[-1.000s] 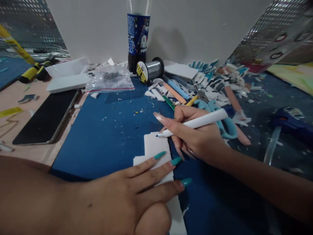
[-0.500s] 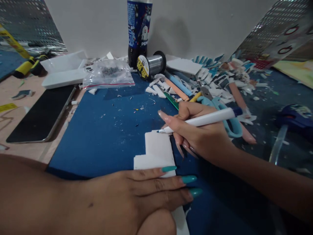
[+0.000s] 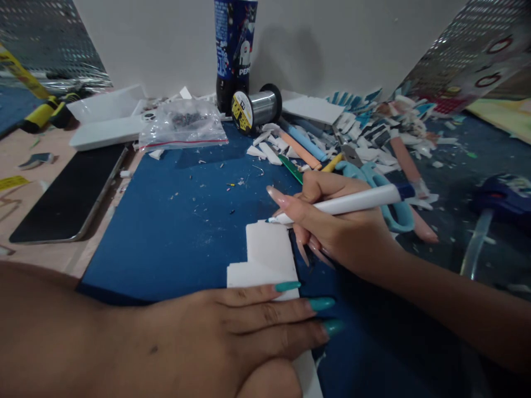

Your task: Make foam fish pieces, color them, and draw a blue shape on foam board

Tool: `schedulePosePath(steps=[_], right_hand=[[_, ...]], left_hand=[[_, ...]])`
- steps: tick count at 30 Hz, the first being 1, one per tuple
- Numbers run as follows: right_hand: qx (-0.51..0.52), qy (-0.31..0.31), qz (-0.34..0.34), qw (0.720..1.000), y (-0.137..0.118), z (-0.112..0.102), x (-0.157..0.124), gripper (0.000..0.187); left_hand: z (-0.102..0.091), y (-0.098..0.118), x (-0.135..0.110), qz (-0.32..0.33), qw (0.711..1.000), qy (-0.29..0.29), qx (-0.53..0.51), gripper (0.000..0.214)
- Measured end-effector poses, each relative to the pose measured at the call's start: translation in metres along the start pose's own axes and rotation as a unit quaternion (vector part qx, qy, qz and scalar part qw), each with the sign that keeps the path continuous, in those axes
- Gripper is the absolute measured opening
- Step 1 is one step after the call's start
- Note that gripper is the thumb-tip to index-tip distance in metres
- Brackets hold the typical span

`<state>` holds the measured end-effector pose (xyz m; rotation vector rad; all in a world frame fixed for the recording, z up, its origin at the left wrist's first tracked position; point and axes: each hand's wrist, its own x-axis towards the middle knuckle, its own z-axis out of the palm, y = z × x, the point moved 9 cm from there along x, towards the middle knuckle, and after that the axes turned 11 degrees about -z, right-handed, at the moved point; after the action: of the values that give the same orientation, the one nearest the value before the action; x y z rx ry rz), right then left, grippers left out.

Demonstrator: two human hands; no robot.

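Note:
My left hand (image 3: pixel 232 331) lies flat across a white stepped card piece (image 3: pixel 267 249), fingers stretched out to the right and hiding its middle. Long turquoise nails tip those fingers. In my right hand (image 3: pixel 344 226) is a white marker pen (image 3: pixel 352 200) with a dark blue end, gripped between thumb and fingers. The pen's tip meets, or nearly meets, the card's far upper edge. Beneath the card is a blue board (image 3: pixel 178 221). Light blue scissors (image 3: pixel 400 215) lie just beyond my right hand, partly covered by it.
A phone (image 3: pixel 70 193) rests at left, near a zip bag (image 3: pixel 182 124) of small dark bits. Behind stand a Pepsi bottle (image 3: pixel 235 55) and a wire spool (image 3: pixel 257 109). Scraps (image 3: pixel 373 138) pile up at back right. A blue glue gun (image 3: pixel 504 202) lies far right.
The pen tip has shifted very slightly left along the card's far edge. My left hand and the card stay in place.

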<state>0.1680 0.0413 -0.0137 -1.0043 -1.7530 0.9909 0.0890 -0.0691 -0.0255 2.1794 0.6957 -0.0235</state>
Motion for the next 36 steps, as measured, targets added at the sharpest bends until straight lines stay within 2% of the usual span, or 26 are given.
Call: schedulePosePath(steps=[10,22,29,36], right_hand=[[-0.027,-0.004,-0.02,0.999,-0.004,0.001,0.0,0.044],[-0.004,-0.031,-0.016,0.999,-0.003,0.006,-0.002,0.041],[-0.06,-0.069,-0.052,0.994,-0.012,0.01,-0.002,0.04],[-0.061,-0.097,-0.065,0.991,-0.014,0.014,-0.001,0.041]], left_hand=[[0.002,0.0,-0.001,-0.002,0.999,-0.003,0.047,0.046],[0.001,0.001,0.002,-0.004,0.999,-0.021,0.035,0.046],[0.001,0.005,0.0,0.005,0.999,-0.027,0.021,0.046],[-0.001,0.003,0.0,-0.004,0.999,-0.025,0.037,0.045]])
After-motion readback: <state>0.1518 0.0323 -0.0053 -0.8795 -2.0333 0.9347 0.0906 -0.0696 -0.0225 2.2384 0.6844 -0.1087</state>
